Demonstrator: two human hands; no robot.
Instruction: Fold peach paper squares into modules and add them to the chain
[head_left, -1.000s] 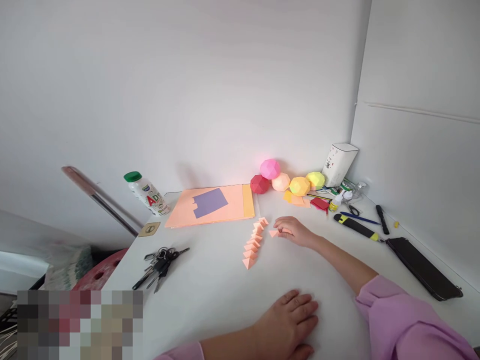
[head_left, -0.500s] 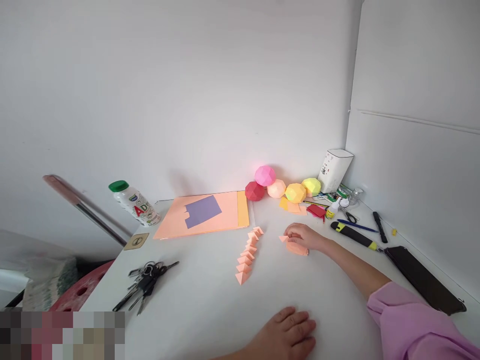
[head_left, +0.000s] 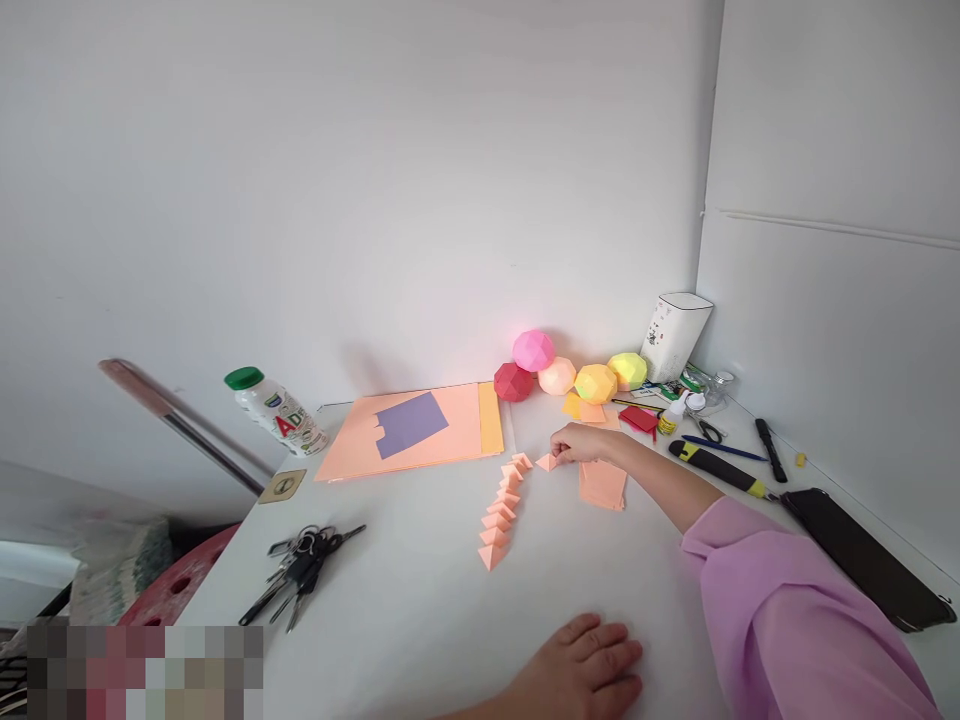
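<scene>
My right hand point(head_left: 576, 443) pinches a small folded peach paper triangle point(head_left: 547, 462) at the far end of a row of similar folded paper pieces point(head_left: 499, 517). The held triangle stands a little right of the row, at or just above the table top. Beneath my right wrist lies a flat stack of peach paper point(head_left: 603, 487), partly covered by the forearm. My left hand point(head_left: 585, 665) rests palm down at the near edge of the view, fingers stretched out, with nothing visible in it.
Faceted paper balls point(head_left: 557, 376) sit along the wall. Left of them are coloured sheets point(head_left: 345, 440), a green-capped bottle point(head_left: 277, 410) and keys point(head_left: 305, 565). To the right lie a box cutter point(head_left: 716, 470), a glue bottle point(head_left: 672, 412), a pen point(head_left: 725, 448) and a black case point(head_left: 862, 555).
My right hand has moved left with the paper triangle, from beside the paper stack toward the row's far end. More of the stack now shows. The left hand stays resting on the table.
</scene>
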